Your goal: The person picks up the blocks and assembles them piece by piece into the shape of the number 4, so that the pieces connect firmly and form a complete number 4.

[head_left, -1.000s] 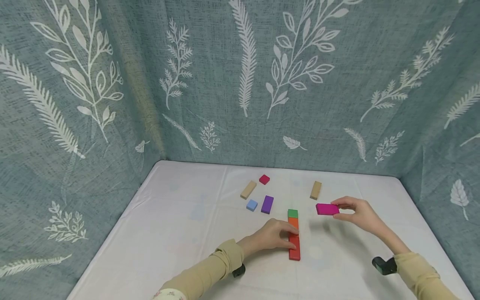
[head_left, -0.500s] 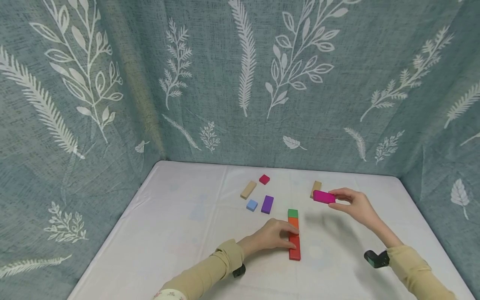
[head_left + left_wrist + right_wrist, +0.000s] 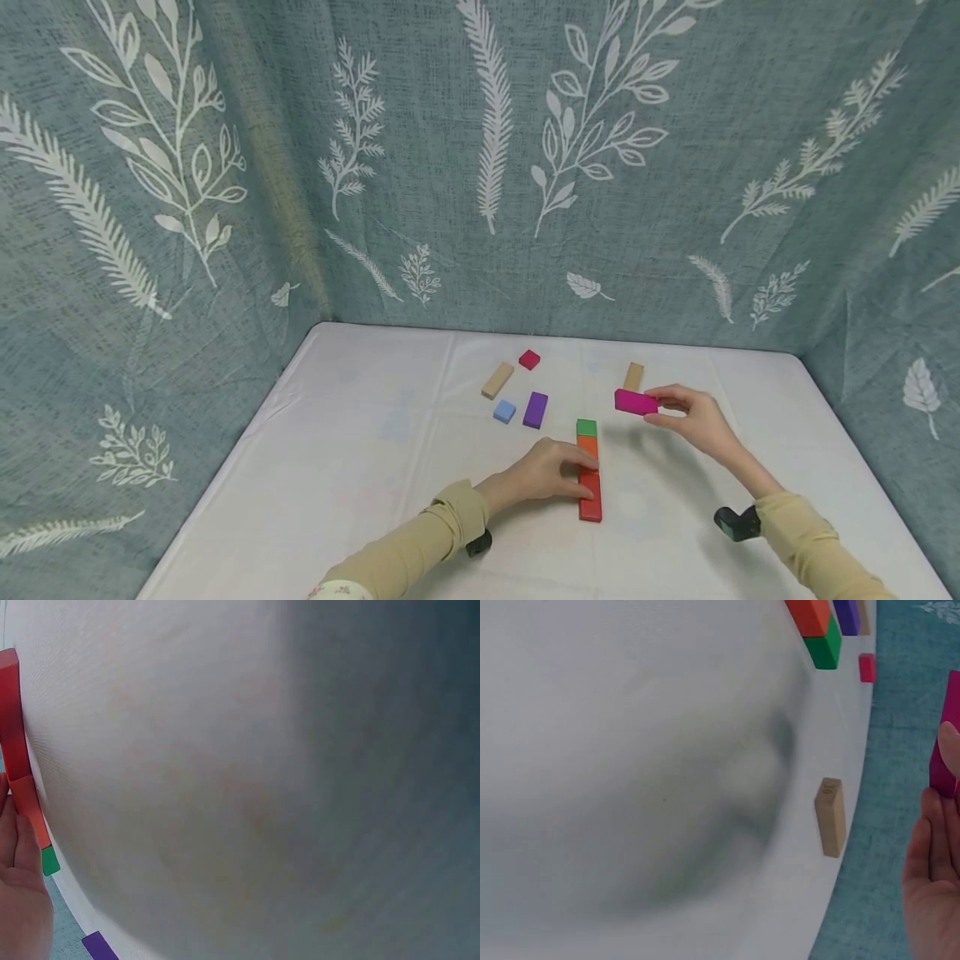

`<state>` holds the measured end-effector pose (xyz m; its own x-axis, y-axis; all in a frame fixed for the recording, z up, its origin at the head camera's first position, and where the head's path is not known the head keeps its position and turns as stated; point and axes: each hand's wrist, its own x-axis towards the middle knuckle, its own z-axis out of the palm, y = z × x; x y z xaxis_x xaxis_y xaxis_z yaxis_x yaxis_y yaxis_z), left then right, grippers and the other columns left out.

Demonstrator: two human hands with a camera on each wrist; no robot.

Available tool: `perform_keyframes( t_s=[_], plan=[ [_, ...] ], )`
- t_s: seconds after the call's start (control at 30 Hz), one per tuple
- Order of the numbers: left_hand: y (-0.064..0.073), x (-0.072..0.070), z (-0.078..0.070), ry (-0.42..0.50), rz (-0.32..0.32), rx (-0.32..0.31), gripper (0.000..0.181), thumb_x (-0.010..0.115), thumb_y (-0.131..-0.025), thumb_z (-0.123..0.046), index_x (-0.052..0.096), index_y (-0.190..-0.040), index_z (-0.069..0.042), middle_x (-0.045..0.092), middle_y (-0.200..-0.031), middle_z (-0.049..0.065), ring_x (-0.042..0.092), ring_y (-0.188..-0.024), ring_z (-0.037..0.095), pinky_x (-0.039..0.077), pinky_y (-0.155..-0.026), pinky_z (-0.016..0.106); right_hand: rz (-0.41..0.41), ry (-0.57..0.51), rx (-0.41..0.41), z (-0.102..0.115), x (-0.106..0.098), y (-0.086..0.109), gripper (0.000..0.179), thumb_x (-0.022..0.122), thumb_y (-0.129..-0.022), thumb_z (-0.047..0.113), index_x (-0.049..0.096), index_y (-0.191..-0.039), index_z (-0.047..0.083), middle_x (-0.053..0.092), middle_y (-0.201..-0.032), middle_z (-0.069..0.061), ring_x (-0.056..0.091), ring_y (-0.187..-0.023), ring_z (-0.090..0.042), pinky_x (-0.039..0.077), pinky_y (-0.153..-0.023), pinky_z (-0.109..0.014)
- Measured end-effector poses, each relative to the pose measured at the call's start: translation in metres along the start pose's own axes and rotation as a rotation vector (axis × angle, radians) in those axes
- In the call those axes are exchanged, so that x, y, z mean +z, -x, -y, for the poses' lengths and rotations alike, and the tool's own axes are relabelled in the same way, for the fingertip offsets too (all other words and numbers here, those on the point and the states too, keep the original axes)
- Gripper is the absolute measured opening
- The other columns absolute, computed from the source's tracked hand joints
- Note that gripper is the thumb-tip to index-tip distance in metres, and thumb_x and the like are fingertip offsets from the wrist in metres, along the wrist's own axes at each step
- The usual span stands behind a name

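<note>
1. One magenta rectangular block (image 3: pixel 636 402) is pinched at its right end by the right hand (image 3: pixel 693 417), thumb on one face and fingers on the opposite one; the gap is narrow, just the block's own width, and the block is held up off the white tablecloth (image 3: pixel 360 433), left end free.
2. Judging by its look, the block should be light, stiff and hard to break, perhaps slightly slick if painted; opposite long faces seem the surest hold, nearer the middle for less tipping.
3. Left hand (image 3: pixel 546 471) rests over a row of blocks, thumb and forefinger apart, fingers fairly straight; the thumb lies on the red block (image 3: pixel 590 507), a fingertip near its seam with the orange block (image 3: pixel 587 447); how firmly it presses, I cannot tell.
4. Beyond the orange block, end to end with it, sits the green block (image 3: pixel 587 427).
5. Farther out lie a purple block (image 3: pixel 535 410), light-blue block (image 3: pixel 504 411), small crimson block (image 3: pixel 529 360) and two natural-wood blocks, left (image 3: pixel 497 380) and right (image 3: pixel 634 377); behind hangs a leaf-patterned curtain (image 3: pixel 442 167).
</note>
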<state>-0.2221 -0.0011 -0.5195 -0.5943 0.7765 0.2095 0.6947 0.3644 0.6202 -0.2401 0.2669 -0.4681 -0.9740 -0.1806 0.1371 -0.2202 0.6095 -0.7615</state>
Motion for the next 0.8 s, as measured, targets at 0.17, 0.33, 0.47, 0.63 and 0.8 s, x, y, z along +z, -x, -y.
perform_keyframes(
  t_s=[0.17,0.33,0.47,0.63,0.8],
  plan=[
    [0.000,0.000,0.001,-0.001,0.003,-0.007,0.039,0.072,-0.074,-0.029,0.065,-0.109,-0.013,0.065,-0.106,-0.008,0.055,-0.101,-0.002,0.040,-0.087,0.011,-0.007,0.029,-0.012,-0.008,0.009,0.000,0.040,0.072,-0.075,0.021,0.062,-0.108,0.003,0.062,-0.105,-0.016,0.058,-0.096,-0.032,0.049,-0.081,-0.045],
    [0.000,0.000,0.001,-0.016,-0.004,0.010,0.038,0.072,-0.074,-0.029,0.066,-0.108,-0.013,0.065,-0.105,-0.007,0.055,-0.101,-0.002,0.039,-0.088,0.010,-0.005,0.062,-0.003,-0.012,0.018,0.002,0.036,0.072,-0.074,0.014,0.062,-0.106,0.001,0.062,-0.103,-0.016,0.059,-0.094,-0.032,0.050,-0.080,-0.043],
    [0.000,-0.001,0.000,-0.017,-0.004,0.018,0.039,0.072,-0.074,-0.029,0.066,-0.108,-0.012,0.065,-0.106,-0.007,0.055,-0.102,-0.001,0.039,-0.088,0.010,0.007,0.058,0.011,-0.013,0.024,0.003,0.036,0.072,-0.074,0.013,0.062,-0.107,0.001,0.062,-0.104,-0.018,0.059,-0.095,-0.032,0.050,-0.079,-0.042],
    [0.000,-0.001,0.001,-0.025,-0.015,0.035,0.038,0.072,-0.074,-0.029,0.066,-0.107,-0.012,0.065,-0.105,-0.007,0.055,-0.101,-0.001,0.039,-0.088,0.009,0.027,0.059,0.030,-0.014,0.030,0.002,0.036,0.072,-0.075,0.012,0.062,-0.107,0.001,0.061,-0.106,-0.018,0.058,-0.096,-0.033,0.050,-0.080,-0.041],
    [0.000,-0.001,0.001,-0.031,-0.018,0.041,0.038,0.072,-0.074,-0.030,0.066,-0.107,-0.012,0.066,-0.105,-0.006,0.055,-0.101,-0.001,0.038,-0.088,0.009,0.038,0.073,0.059,-0.018,0.035,0.001,0.036,0.072,-0.075,0.014,0.062,-0.107,0.002,0.061,-0.106,-0.017,0.059,-0.096,-0.032,0.051,-0.079,-0.039]
  ],
)
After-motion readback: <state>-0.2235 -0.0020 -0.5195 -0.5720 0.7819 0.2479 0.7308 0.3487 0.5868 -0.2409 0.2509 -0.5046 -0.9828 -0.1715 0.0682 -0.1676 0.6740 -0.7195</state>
